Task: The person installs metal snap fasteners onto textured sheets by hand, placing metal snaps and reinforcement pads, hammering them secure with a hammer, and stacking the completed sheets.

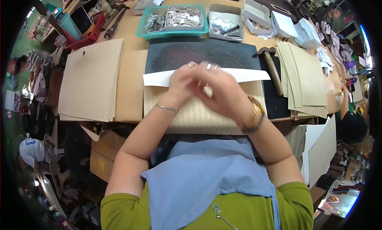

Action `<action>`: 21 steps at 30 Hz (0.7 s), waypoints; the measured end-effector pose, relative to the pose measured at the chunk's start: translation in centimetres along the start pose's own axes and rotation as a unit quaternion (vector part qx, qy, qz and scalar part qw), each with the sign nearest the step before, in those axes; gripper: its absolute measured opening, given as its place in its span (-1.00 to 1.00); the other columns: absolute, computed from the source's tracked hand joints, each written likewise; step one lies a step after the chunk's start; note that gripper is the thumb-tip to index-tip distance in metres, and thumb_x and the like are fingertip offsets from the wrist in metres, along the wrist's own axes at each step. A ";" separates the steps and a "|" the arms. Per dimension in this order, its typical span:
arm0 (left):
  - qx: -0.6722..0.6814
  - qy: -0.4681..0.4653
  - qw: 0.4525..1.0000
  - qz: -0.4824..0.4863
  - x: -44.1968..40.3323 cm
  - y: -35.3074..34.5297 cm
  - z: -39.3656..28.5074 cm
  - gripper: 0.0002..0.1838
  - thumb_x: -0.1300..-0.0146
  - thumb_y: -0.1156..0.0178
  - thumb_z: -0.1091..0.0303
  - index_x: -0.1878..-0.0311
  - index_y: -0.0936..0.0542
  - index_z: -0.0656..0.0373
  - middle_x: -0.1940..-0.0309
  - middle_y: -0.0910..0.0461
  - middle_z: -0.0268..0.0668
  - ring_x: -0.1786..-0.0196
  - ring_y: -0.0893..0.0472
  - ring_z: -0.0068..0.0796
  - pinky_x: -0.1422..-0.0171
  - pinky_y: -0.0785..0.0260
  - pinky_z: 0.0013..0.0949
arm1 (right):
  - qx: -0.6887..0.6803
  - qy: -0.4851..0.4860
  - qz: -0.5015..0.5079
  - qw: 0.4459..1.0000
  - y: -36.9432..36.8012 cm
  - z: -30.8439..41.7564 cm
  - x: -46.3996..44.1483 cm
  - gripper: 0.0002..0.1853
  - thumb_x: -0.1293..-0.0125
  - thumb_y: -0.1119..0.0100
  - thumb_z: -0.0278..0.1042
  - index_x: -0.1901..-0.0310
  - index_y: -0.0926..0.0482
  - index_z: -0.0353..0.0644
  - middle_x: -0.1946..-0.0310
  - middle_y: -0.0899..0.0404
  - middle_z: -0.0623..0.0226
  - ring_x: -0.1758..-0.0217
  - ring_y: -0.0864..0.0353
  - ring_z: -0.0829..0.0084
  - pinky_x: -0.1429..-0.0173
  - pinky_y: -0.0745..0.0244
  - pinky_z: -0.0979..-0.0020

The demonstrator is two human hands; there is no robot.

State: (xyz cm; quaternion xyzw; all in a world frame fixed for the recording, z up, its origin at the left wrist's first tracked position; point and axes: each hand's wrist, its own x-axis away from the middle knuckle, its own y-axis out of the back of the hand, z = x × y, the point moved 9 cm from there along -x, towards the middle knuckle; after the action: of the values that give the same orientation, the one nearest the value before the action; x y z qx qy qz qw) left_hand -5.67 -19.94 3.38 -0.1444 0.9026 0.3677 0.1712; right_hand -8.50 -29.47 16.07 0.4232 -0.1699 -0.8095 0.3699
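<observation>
My left hand (184,80), with a thin bracelet at its wrist, is over the upper edge of a cream woven-pattern sheet (199,110). Crossing partly in front of it is my right hand (223,86), which wears rings and a gold watch and is smeared by motion. Both sets of fingers are bent and close together; whether anything is between them is hidden. Behind and under the hands runs a white strip (246,75) along the sheet's far edge. Beyond it lies a dark, worn work board (199,50).
A hammer (274,72) rests right of the board. Stacks of woven sheets stand left (91,82) and right (306,78). At the back are a teal tray (173,35) of small parts and a grey box (226,37). Other people are at the sides.
</observation>
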 end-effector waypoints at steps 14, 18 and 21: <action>-0.020 -0.007 1.000 0.021 0.2 -0.3 -0.4 -0.87 -0.17 -0.36 0.18 0.36 -0.72 -0.01 0.34 -0.64 -0.33 0.26 -0.64 -0.22 0.15 -0.48 -0.18 | -0.108 0.243 0.038 0.963 6.0 15.9 -2.4 -0.72 -0.30 -0.13 -0.39 -0.05 -0.49 0.03 0.18 -0.53 0.40 0.23 -0.51 0.46 0.29 -0.43 0.39; -0.046 -0.012 0.999 0.002 -0.1 0.2 -0.6 -0.83 -0.14 -0.35 0.15 0.39 -0.69 0.01 0.33 -0.67 -0.27 0.25 -0.66 -0.13 0.17 -0.49 -0.07 | 0.107 0.188 0.044 0.975 -0.4 6.0 -5.7 -0.72 -0.17 -0.35 -0.38 0.05 -0.65 -0.07 0.37 -0.63 0.34 0.35 -0.62 0.29 0.30 -0.49 0.31; -0.043 -0.007 0.999 0.007 -0.5 -0.2 -0.3 -0.83 -0.12 -0.35 0.17 0.44 -0.68 0.03 0.36 -0.67 -0.26 0.30 -0.66 -0.13 0.21 -0.49 -0.05 | 0.118 0.099 -0.025 0.988 -3.8 -5.8 -11.5 -0.84 -0.26 -0.28 -0.34 0.11 -0.63 0.01 0.44 -0.65 0.36 0.33 -0.64 0.20 0.30 -0.50 0.20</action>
State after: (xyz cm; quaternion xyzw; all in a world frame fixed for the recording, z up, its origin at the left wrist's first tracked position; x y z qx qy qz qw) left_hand -5.26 -20.24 3.69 -0.1425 0.8856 0.4085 0.1689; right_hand -1.24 -18.22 16.87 0.5457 -0.2160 -0.7470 0.3124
